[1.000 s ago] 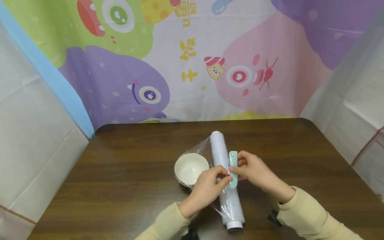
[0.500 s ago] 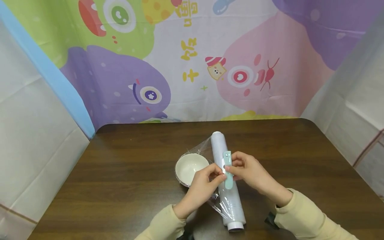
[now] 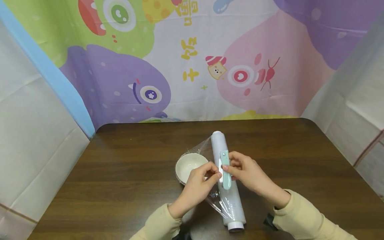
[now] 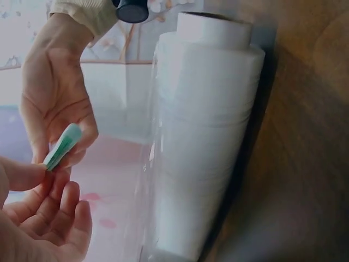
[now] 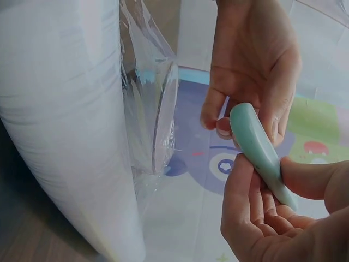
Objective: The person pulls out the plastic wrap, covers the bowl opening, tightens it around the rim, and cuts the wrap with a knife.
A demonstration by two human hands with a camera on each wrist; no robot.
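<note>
A mint-green folding knife (image 3: 226, 170) is held above the cling film roll (image 3: 234, 203). My right hand (image 3: 250, 171) grips its handle between thumb and fingers. A white blade (image 3: 220, 169) shows along the handle's left side, and my left hand (image 3: 199, 181) pinches at that edge with thumb and forefinger. In the right wrist view the handle (image 5: 259, 147) hides the blade. A white bowl (image 3: 189, 165) stands left of the roll, partly behind my left hand. Clear film (image 3: 201, 146) stretches from the roll to the bowl and wraps its outside.
The roll lies lengthwise on the dark wooden table (image 3: 120, 180), its near white core end (image 3: 235, 226) close to the front edge. A printed cartoon curtain (image 3: 192, 100) hangs behind the table, with pale cloth walls on both sides.
Both hands and the knife have shifted left over the roll. A white blade has come into sight beside the handle, the left fingers drawing away leftward with it. Bowl and roll stay put.
</note>
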